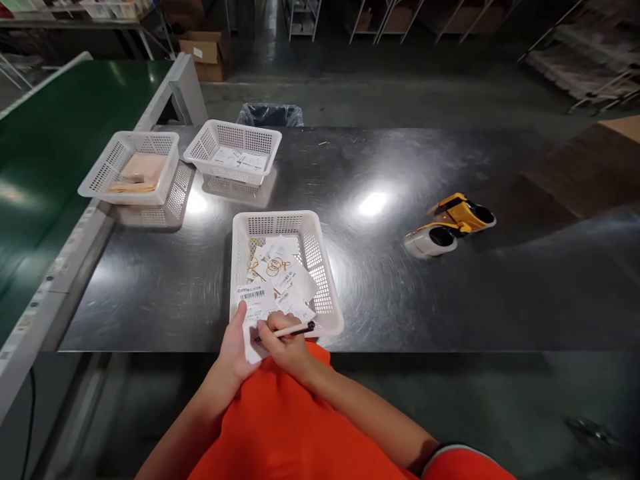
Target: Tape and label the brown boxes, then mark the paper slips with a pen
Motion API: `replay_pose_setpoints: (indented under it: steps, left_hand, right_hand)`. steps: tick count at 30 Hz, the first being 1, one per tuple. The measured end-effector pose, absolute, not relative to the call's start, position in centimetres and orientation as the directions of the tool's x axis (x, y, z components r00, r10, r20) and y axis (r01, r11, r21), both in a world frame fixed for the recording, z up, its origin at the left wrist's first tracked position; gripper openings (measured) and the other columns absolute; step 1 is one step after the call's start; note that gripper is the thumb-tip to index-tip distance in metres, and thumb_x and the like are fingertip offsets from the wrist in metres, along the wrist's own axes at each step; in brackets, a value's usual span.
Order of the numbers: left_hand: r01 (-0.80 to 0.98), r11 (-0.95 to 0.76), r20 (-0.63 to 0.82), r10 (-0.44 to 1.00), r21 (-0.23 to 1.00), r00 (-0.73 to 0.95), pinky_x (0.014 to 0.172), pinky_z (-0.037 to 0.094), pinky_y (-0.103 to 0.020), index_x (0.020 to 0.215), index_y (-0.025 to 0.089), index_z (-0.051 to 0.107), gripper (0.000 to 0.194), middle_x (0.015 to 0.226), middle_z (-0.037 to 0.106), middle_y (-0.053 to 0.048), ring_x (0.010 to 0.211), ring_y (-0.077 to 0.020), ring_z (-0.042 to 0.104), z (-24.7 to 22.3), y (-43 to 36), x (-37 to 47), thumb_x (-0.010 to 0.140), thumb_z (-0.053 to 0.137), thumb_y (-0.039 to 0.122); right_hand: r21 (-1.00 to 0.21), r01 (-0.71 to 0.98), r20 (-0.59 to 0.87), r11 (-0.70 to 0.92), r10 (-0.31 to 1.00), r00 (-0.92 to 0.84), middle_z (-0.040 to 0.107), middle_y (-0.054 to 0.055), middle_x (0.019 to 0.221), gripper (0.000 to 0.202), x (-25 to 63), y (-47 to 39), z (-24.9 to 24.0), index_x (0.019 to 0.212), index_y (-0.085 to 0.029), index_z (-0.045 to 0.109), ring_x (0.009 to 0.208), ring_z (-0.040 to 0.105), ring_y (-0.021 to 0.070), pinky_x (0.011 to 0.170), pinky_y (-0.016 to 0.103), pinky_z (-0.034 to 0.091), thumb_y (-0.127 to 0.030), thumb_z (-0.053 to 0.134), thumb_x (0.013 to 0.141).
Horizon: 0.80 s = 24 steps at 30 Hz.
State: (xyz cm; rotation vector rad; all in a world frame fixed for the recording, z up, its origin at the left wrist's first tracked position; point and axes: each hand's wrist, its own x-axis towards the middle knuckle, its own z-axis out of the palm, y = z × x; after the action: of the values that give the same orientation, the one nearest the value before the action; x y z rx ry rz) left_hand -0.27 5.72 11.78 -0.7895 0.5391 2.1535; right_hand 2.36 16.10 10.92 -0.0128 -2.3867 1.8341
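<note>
1 pen (294, 330), pinched in right hand (284, 341), fingers curled closed on it, dark end out to the hand's right, other end over 1 label card (256, 303). Left hand (236, 343) partly open, thumb on the card, which lies left of the pen and right hand. 3 white baskets on tabletop (375, 287): near basket (327, 303) just beyond both hands, loose tags (295, 280) inside, too overlapped to count; 2 far baskets (273, 150) farther off, to the left. 2 tape dispensers (450, 223), apparently, well right of hands.
</note>
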Motion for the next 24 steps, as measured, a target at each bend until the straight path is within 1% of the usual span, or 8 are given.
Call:
replay_pose_setpoints:
  steps: [3,6,14,16,21,24]
  left_hand:
    - [-0.769,-0.627,-0.691,0.501,0.125,-0.521,0.098,0.050,-0.046,0.131,0.013,0.055,0.052,0.109,0.072,-0.014,0.107,-0.0304,0.066,11.70,5.74,-0.31,0.092,0.044,0.046]
    - [-0.761,-0.638,-0.698,0.493,0.115,-0.519,0.098,0.050,-0.046,0.132,0.012,0.054,0.052,0.109,0.072,-0.015,0.107,-0.0304,0.065,11.61,5.78,-0.40,0.092,0.044,0.045]
    - [-0.761,-0.641,-0.723,0.479,0.099,-0.498,0.097,0.051,-0.045,0.128,0.010,0.056,0.052,0.107,0.072,-0.015,0.106,-0.0305,0.066,11.46,5.71,-0.53,0.092,0.044,0.045]
    - [-0.765,-0.637,-0.726,0.484,0.090,-0.488,0.098,0.050,-0.045,0.129,0.010,0.056,0.053,0.107,0.072,-0.015,0.106,-0.0306,0.066,11.40,5.66,-0.51,0.092,0.044,0.046]
    - [-0.760,-0.645,-0.674,0.526,0.081,-0.518,0.102,0.047,-0.045,0.133,0.013,0.053,0.055,0.113,0.071,-0.015,0.111,-0.0303,0.064,11.15,5.61,-0.41,0.091,0.047,0.047]
    - [-0.768,-0.636,-0.677,0.531,0.080,-0.510,0.102,0.047,-0.045,0.134,0.014,0.052,0.056,0.115,0.070,-0.014,0.110,-0.0297,0.064,11.04,5.62,-0.38,0.090,0.047,0.047]
  right_hand:
    - [-0.979,-0.050,0.065,0.195,0.072,-0.995,0.028,-0.008,0.045,0.041,2.29,16.11,10.90,0.052,-0.022,0.023,0.042,0.029,0.0076,0.046,0.025,0.025,-0.032,0.049,0.082]
    - [-0.989,-0.022,0.031,0.149,0.061,-0.998,0.026,-0.008,0.045,0.042,2.20,16.12,10.79,0.052,-0.023,0.022,0.042,0.027,0.0074,0.044,0.024,0.024,-0.032,0.050,0.081]
    - [-0.987,-0.053,0.064,0.152,0.064,-0.996,0.026,-0.008,0.044,0.040,2.06,16.11,10.78,0.051,-0.022,0.024,0.042,0.027,0.0070,0.044,0.024,0.023,-0.030,0.050,0.081]
    - [-0.987,-0.055,0.068,0.151,0.082,-0.994,0.027,-0.008,0.045,0.040,2.03,16.05,10.79,0.051,-0.022,0.025,0.042,0.027,0.0072,0.044,0.024,0.024,-0.031,0.051,0.081]
    - [-0.990,-0.027,0.037,0.138,0.076,-0.996,0.025,-0.008,0.045,0.039,2.00,15.91,10.73,0.051,-0.023,0.023,0.042,0.026,0.0066,0.043,0.023,0.023,-0.030,0.050,0.079]
    - [-0.989,-0.022,0.033,0.145,0.077,-0.996,0.025,-0.008,0.045,0.039,2.03,15.91,10.63,0.051,-0.023,0.023,0.042,0.026,0.0068,0.044,0.023,0.023,-0.030,0.050,0.079]
